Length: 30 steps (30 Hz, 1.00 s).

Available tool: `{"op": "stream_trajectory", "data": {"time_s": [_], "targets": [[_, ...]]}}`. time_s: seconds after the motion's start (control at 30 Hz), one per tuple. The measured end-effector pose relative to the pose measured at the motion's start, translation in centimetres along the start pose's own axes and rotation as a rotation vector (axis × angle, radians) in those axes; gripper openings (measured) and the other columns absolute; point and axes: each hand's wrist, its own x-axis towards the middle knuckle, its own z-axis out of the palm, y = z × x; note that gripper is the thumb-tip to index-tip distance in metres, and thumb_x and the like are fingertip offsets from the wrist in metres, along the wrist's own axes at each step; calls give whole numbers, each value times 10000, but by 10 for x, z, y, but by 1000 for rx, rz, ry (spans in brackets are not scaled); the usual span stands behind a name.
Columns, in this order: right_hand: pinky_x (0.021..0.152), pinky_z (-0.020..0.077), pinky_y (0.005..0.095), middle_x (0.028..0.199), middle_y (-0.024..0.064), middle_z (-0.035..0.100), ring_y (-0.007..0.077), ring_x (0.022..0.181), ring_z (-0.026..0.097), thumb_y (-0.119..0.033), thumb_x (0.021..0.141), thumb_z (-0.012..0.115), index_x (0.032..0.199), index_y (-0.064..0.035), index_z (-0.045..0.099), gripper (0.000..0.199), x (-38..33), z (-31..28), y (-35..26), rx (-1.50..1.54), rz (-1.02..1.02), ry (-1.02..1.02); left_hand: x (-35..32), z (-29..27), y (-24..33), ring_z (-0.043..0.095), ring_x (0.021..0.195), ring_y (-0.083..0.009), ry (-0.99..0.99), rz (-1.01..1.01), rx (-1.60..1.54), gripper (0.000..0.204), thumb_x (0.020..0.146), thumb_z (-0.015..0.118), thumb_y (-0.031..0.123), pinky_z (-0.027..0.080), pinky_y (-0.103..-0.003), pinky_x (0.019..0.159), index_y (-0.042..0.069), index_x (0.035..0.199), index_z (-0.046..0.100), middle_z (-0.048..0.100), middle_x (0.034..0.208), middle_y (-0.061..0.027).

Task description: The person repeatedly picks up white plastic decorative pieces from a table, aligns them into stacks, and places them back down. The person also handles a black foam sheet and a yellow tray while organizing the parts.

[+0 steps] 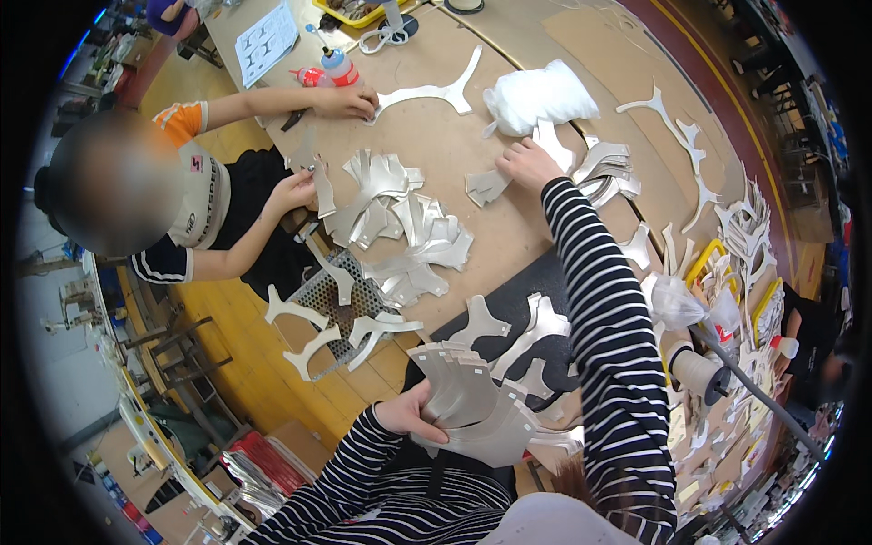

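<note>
Fingers of the left hand pinch silvery pieces well apart from the white bundle; the right hand, its grip unclear, is near it.

Left hand gripping fanned stack of silvery cut panels. Right hand over bench, at smaller silvery pieces, near white bundle. Co-worker at left, holding silvery strip.

The bag lies just beyond the right hand.
</note>
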Motion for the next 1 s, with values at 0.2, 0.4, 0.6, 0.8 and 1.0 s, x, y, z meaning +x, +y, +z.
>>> {"op": "stream_trajectory", "data": {"time_s": [0.2,0.4,0.6,0.8,1.0], "targets": [[918,419,319,921,-13,597,173,987,573,-146,839,533,981,-189,623,173,-8,10,5,170,-42,-78,-5,-3,1,417,1249,-161,2,-37,18,1010,664,770,-95,383,-347,1044,74,1459,170,405,1366,-77],[976,408,339,945,-8,596,170,1004,573,-139,852,504,940,-179,656,181,-13,5,-4,175,-87,-36,5,-2,2,427,1241,-155,-35,-1,-31,994,665,755,-119,395,-339,1035,74,1455,183,417,1357,-74],[1063,337,398,1069,40,602,230,1076,557,-217,761,688,1051,-129,634,308,-19,-8,6,426,6,-61,2,2,8,424,1246,-153,-4,-66,1,996,663,753,-122,401,-339,1032,73,1454,180,415,1358,-78],[974,417,390,1134,109,591,293,1098,540,-209,783,682,1134,-72,603,385,-38,-4,27,478,658,224,-2,-1,7,406,1266,-170,30,-44,31,1025,665,771,-90,416,-344,1022,79,1463,150,394,1372,-78],[985,419,383,1238,182,580,312,1135,554,-322,766,708,1254,-41,548,585,-52,9,40,492,985,109,-1,-2,3,387,1271,-164,16,-12,24,1024,660,782,-71,360,-343,1054,70,1462,161,396,1371,-80]]}}
